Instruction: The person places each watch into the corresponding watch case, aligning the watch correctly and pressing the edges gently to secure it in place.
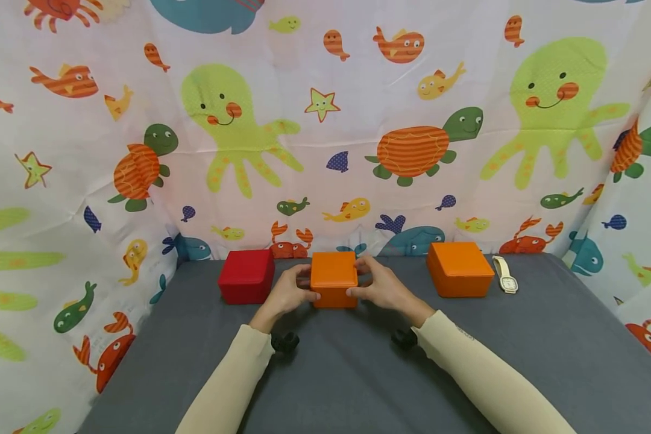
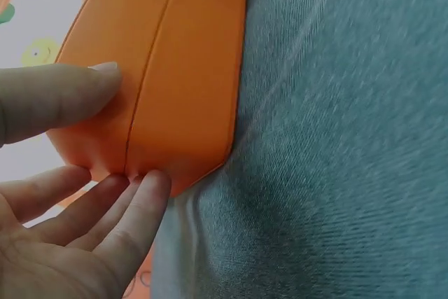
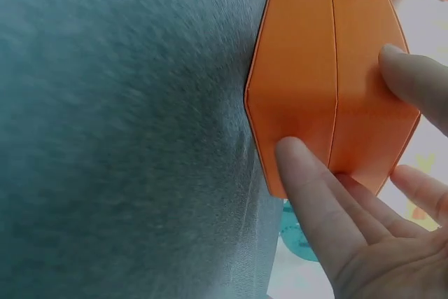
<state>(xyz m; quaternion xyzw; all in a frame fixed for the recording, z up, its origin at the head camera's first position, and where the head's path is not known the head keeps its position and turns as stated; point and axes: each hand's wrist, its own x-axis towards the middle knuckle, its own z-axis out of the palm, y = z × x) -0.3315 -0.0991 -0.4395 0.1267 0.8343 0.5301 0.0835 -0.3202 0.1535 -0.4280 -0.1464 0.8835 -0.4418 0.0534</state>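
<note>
An orange box (image 1: 333,278) with a closed lid sits on the grey tabletop, between both hands. My left hand (image 1: 292,289) grips its left side, the thumb (image 2: 84,96) on the front face and the fingers along the side. From the right, my right hand (image 1: 380,284) holds it the same way, its thumb (image 3: 413,78) on the front. A seam runs around the orange box (image 3: 301,54) between lid and base in the right wrist view. The box's back and underside are hidden.
A red box (image 1: 246,277) stands left of the hands. To the right is a larger orange box (image 1: 460,270), with a pale wristwatch (image 1: 506,276) beside it. A curtain (image 1: 325,132) printed with sea animals hangs behind the grey table (image 1: 336,380).
</note>
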